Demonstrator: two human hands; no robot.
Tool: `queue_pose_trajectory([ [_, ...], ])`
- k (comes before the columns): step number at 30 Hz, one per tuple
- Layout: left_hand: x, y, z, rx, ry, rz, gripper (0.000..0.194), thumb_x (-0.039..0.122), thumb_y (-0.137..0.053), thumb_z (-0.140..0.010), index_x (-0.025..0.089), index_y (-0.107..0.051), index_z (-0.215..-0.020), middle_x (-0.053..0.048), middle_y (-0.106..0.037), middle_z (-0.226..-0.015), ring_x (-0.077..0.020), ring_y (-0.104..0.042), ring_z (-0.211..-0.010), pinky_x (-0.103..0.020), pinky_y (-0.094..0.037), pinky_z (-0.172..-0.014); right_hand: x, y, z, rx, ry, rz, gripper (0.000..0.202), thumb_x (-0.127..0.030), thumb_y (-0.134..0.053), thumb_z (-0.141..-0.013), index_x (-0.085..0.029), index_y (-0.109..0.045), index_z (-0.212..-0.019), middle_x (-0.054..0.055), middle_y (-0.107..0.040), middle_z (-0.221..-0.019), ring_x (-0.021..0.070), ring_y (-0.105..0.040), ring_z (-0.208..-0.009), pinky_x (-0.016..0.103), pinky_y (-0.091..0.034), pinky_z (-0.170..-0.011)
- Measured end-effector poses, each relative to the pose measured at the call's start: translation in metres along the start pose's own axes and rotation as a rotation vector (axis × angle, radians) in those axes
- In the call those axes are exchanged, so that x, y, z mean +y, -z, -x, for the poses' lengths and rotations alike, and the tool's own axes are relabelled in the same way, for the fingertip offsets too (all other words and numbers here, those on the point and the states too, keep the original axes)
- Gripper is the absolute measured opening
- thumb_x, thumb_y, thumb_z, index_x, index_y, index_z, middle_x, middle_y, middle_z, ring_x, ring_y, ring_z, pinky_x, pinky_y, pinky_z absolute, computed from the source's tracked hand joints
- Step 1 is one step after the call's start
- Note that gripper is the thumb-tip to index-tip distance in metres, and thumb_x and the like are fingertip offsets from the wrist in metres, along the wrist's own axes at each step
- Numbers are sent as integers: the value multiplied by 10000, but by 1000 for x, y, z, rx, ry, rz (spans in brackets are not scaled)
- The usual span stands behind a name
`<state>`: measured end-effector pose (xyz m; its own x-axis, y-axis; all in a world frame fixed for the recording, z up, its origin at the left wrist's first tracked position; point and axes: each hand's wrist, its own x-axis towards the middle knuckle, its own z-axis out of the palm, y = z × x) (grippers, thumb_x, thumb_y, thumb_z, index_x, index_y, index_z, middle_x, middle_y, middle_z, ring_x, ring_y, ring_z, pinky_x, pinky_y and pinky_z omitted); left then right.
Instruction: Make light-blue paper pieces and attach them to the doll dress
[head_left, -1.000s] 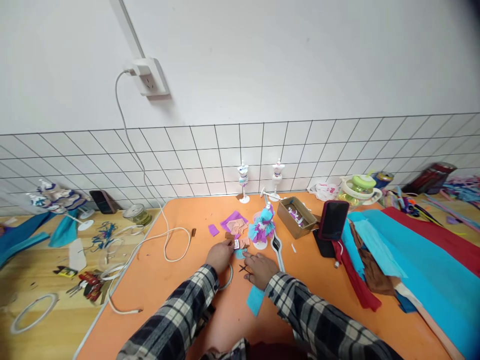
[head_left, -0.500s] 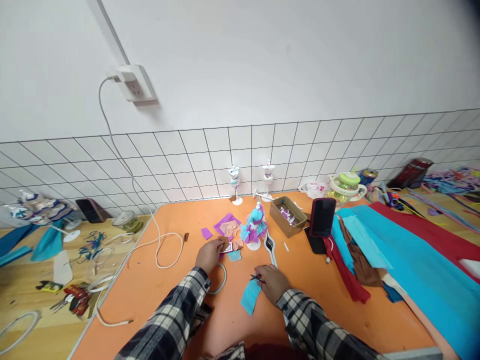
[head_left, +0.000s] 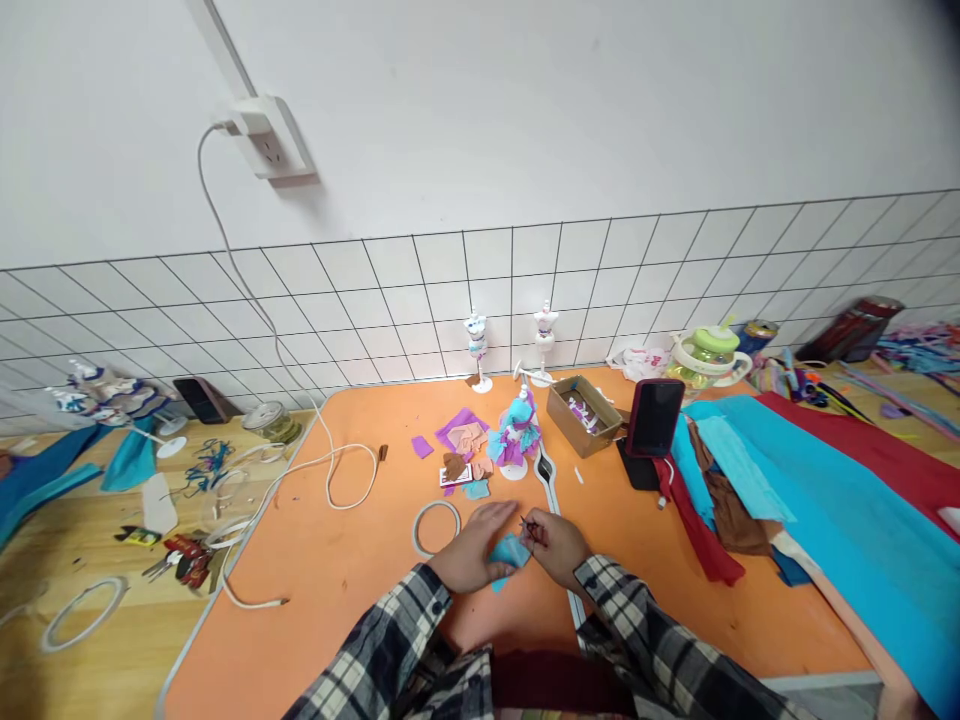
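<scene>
My left hand (head_left: 474, 550) is at the front middle of the orange table, its thumb and fingers around a small light-blue crepe paper piece (head_left: 510, 551). Close on its right, my right hand (head_left: 559, 546) is closed on small dark scissors (head_left: 528, 527), partly hidden by the fingers, at the paper's edge. Just beyond the hands stands a mini dress form (head_left: 516, 432) in blue and purple ruffles. To its left lie purple paper (head_left: 455, 425), peach scraps (head_left: 468, 437), a brown scrap (head_left: 454, 465) on a white card (head_left: 454, 478) and a blue scrap (head_left: 475, 490).
A tape ring (head_left: 415, 528) lies left of my hands. Two dress forms (head_left: 478, 345) stand by the wall. Right of centre are a cardboard box (head_left: 573, 433), a phone on a stand (head_left: 655, 418) and long blue paper sheets (head_left: 847, 500). A white cable (head_left: 300, 466) loops on the left.
My left hand has moved from the scrap pile toward me and right, onto the light-blue paper. The brown scrap now lies on the card. My right hand has brought the scissors close to my left.
</scene>
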<state>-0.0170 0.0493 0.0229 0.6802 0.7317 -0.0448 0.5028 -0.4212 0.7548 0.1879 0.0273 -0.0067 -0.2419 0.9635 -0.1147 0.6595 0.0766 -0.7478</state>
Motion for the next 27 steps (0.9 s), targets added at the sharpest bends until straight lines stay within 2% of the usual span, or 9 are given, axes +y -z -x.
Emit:
queue_pose_trajectory([
  [1,1,-3,-2,-50,18,66,786,345,-758,-665,216,-447,-1375,-138,-395,-1463,-323,-262,-1374,-503,-193,-1124,-2,2,2,1,-1,-19,55,-199,-556,-782,-189,-567,-835,-30,-593,-693,113,-520,-615,215,-331,-571],
  [3,2,-6,-7,-84,87,181,529,341,-738,-691,235,-615,-1194,-113,-519,-1358,-319,-313,-1340,-500,-182,-1114,-5,7,5,17,-11,-49,71,-229,-566,-783,-197,-568,-845,-41,-587,-660,109,-515,-585,213,-339,-562],
  [6,5,-7,-10,-99,172,291,248,421,-685,-741,196,-696,-846,-66,-676,-943,-261,-563,-1018,-441,-351,-994,-10,19,7,66,-37,-83,66,-240,-564,-773,-203,-573,-826,-40,-589,-640,113,-521,-572,220,-359,-569],
  [9,10,-7,-8,-124,216,399,398,544,-608,-773,150,-627,-716,4,-562,-632,-151,-532,-635,-306,-459,-694,-14,33,6,116,-54,-123,80,-254,-567,-765,-202,-582,-823,-17,-629,-711,123,-554,-613,238,-398,-604],
  [12,15,-5,-5,-92,249,512,473,610,-569,-774,139,-601,-798,19,-515,-641,-119,-471,-582,-242,-404,-574,-15,45,9,154,-78,-200,233,-334,-563,-787,-198,-580,-974,40,-663,-995,134,-600,-729,256,-446,-656],
  [14,19,1,-4,-57,265,565,485,606,-556,-789,138,-597,-911,7,-536,-706,-122,-479,-614,-236,-398,-583,-15,52,14,17,-137,-360,352,-415,-550,-799,-183,-565,-1064,82,-646,-1096,141,-612,-749,251,-458,-605],
  [17,28,15,-2,-1,276,628,501,543,-581,-802,164,-551,-1129,-22,-587,-862,-140,-519,-713,-245,-417,-649,-17,60,26,-468,-215,-583,448,-503,-594,-763,-143,-606,-1028,109,-681,-1015,134,-606,-674,208,-430,-492],
  [19,36,23,-3,32,274,640,535,493,-617,-791,194,-511,-1221,-33,-599,-965,-157,-538,-799,-256,-429,-707,-21,62,32,-662,-210,-591,473,-513,-640,-730,-131,-632,-1009,111,-694,-972,122,-593,-653,189,-426,-473],
  [27,57,32,-4,8,245,561,497,357,-607,-805,222,-477,-1264,-43,-604,-1088,-177,-562,-914,-264,-455,-768,-34,56,29,-748,-145,-571,542,-492,-657,-746,-165,-601,-1175,66,-690,-864,107,-549,-647,172,-440,-477],
])
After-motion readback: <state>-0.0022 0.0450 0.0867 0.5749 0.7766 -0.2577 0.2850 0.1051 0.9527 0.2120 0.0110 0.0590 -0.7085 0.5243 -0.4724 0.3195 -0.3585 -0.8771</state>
